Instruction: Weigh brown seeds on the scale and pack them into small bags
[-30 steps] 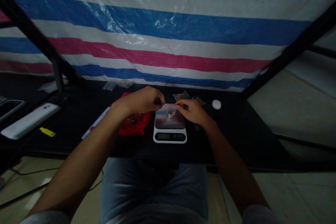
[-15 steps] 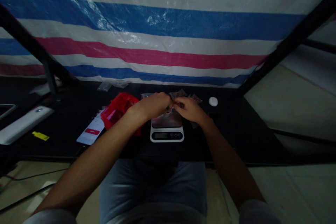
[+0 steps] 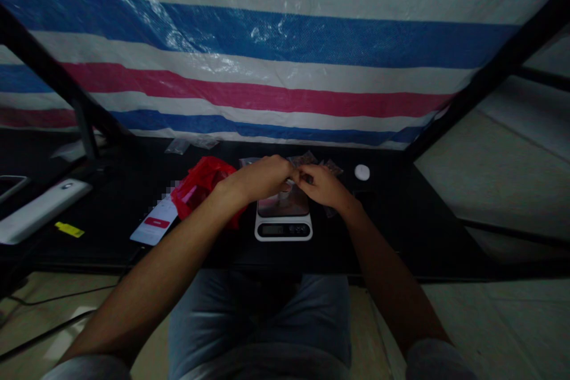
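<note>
Over the metal pan of a white kitchen scale, my left hand and my right hand meet fingertip to fingertip. Both are closed in a pinch. A small pale, shiny bit shows under the left fingers, but what they grip is too dark and hidden to name. Small clear plastic bags with brown contents lie just behind the hands. Beside my left forearm sits a crumpled red plastic bag, its near side partly covered by the arm.
Left of the red bag lies a phone with a lit screen. Farther left are a yellow tag and a long white device. Flat clear bags lie at the back, a round white object at right. A striped tarp hangs behind.
My hands stay together above the scale, with only a slight shift of the fingers. Nothing else has visibly moved.
</note>
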Available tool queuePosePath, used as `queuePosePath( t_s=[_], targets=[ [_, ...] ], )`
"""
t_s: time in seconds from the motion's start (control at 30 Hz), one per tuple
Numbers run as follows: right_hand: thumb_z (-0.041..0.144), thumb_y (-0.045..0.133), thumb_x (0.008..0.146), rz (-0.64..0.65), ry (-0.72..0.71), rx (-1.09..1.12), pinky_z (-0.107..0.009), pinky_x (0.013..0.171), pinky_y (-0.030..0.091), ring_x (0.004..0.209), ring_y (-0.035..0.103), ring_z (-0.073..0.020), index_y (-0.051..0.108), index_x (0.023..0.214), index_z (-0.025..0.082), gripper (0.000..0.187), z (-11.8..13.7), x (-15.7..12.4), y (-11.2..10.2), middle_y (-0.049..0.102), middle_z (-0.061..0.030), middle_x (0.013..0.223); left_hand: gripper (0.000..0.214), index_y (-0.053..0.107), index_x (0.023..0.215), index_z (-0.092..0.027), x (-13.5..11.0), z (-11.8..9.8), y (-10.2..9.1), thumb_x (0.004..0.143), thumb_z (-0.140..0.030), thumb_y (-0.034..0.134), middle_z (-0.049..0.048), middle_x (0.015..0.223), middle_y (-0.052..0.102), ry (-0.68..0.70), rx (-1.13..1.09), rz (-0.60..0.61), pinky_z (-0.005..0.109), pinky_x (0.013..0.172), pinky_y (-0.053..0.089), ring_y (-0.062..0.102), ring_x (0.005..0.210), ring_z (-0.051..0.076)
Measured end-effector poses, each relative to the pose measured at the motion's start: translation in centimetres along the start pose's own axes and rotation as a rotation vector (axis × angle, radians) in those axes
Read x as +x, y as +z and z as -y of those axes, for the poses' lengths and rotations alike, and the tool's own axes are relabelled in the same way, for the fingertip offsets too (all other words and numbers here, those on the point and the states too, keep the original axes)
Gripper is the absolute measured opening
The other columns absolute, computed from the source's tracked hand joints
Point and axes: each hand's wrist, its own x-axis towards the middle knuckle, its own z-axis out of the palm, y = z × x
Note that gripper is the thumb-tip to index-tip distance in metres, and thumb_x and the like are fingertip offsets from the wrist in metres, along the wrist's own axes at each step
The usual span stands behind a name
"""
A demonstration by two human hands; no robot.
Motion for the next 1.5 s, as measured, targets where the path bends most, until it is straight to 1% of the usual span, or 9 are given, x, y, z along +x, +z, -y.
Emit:
queuePosePath(
  t_s=[0.2, 0.5, 0.57, 0.7, 0.87, 1.07, 1.27, 1.4, 1.5],
  targets=[
    [0.012, 0.06, 0.088, 0.008, 0.024, -0.016, -0.028, 0.068, 0.042, 0.075, 0.065, -0.0179, 0.071, 0.085, 0.015, 0.012, 0.0, 0.0, 0.0, 0.074, -0.0061, 0.083, 0.026, 0.078, 0.1, -0.02, 0.2, 0.0, 0.3, 0.086, -0.006, 0.061, 0.0073, 0.107, 0.078, 0.064, 0.0, -0.093, 0.031, 0.088, 0.051, 0.072, 0.1, 0.022],
    [0.017, 0.06, 0.091, -0.001, 0.006, -0.029, -0.028, 0.066, 0.041, 0.073, 0.064, -0.0175, 0.071, 0.085, 0.016, 0.012, 0.0, -0.1, 0.0, 0.074, -0.0054, 0.081, 0.026, 0.076, 0.108, -0.021, -0.7, -0.5, -0.4, 0.097, -0.019, 0.053, 0.0064, 0.105, 0.079, 0.069, -0.07, -0.114, 0.03, 0.083, 0.05, 0.074, 0.097, 0.021],
    [0.02, 0.06, 0.092, -0.001, 0.012, -0.039, -0.028, 0.064, 0.04, 0.071, 0.064, -0.0171, 0.072, 0.087, 0.015, 0.014, 0.1, -0.1, -0.1, 0.073, -0.0049, 0.079, 0.026, 0.076, 0.107, -0.023, -1.1, -0.6, -0.6, 0.096, -0.021, 0.053, 0.0052, 0.103, 0.079, 0.031, -0.06, -0.135, 0.029, 0.082, 0.05, 0.073, 0.094, 0.021],
    [0.023, 0.059, 0.095, 0.012, 0.046, -0.001, -0.027, 0.065, 0.043, 0.072, 0.066, -0.0166, 0.073, 0.098, 0.016, 0.017, 0.2, -0.1, -0.1, 0.075, -0.0048, 0.083, 0.024, 0.077, 0.098, -0.024, -2.9, -0.7, -0.5, 0.094, -0.03, 0.054, 0.0061, 0.095, 0.078, -0.159, 0.008, -0.143, 0.03, 0.075, 0.049, 0.073, 0.086, 0.023],
    [0.022, 0.06, 0.094, 0.023, 0.065, -0.017, -0.028, 0.067, 0.046, 0.074, 0.068, -0.0171, 0.074, 0.103, 0.017, 0.018, 0.3, -0.2, -0.1, 0.076, -0.0052, 0.085, 0.029, 0.078, 0.101, -0.026, -4.9, -0.9, 1.9, 0.093, -0.044, 0.056, 0.0075, 0.086, 0.077, -0.343, 0.062, -0.037, 0.032, 0.066, 0.049, 0.073, 0.08, 0.027],
    [0.022, 0.059, 0.095, 0.013, 0.051, -0.022, -0.029, 0.07, 0.048, 0.075, 0.068, -0.0175, 0.075, 0.103, 0.018, 0.018, 0.1, -0.2, 0.1, 0.077, -0.0052, 0.085, 0.028, 0.077, 0.11, -0.031, -5.2, -1.0, 4.0, 0.092, -0.032, 0.056, 0.0057, 0.092, 0.079, -0.367, 0.037, -0.036, 0.03, 0.068, 0.05, 0.075, 0.087, 0.027],
    [0.021, 0.059, 0.094, 0.023, 0.045, -0.003, -0.028, 0.069, 0.048, 0.077, 0.07, -0.0176, 0.074, 0.101, 0.017, 0.017, 0.0, -0.1, 0.1, 0.077, -0.0062, 0.086, 0.03, 0.077, 0.114, -0.028, -5.1, -1.3, 2.4, 0.092, -0.033, 0.058, 0.005, 0.085, 0.078, -0.36, -0.001, -0.101, 0.029, 0.067, 0.05, 0.073, 0.077, 0.024],
    [0.023, 0.058, 0.096, 0.031, 0.028, -0.008, -0.028, 0.069, 0.047, 0.076, 0.069, -0.0168, 0.074, 0.1, 0.017, 0.018, 0.0, -0.1, 0.2, 0.077, -0.0054, 0.086, 0.031, 0.077, 0.112, -0.029, -4.2, -1.8, 0.4, 0.093, -0.034, 0.054, 0.0056, 0.096, 0.079, -0.344, 0.052, -0.198, 0.03, 0.07, 0.051, 0.073, 0.087, 0.026],
    [0.023, 0.057, 0.096, 0.014, 0.013, -0.021, -0.027, 0.069, 0.047, 0.076, 0.068, -0.0163, 0.074, 0.1, 0.017, 0.018, -0.1, -0.1, 0.2, 0.077, -0.0051, 0.087, 0.033, 0.075, 0.116, -0.03, -4.1, -0.9, -0.5, 0.093, -0.032, 0.051, 0.0053, 0.104, 0.079, -0.376, 0.072, -0.206, 0.031, 0.075, 0.052, 0.073, 0.093, 0.027]
  ],
)
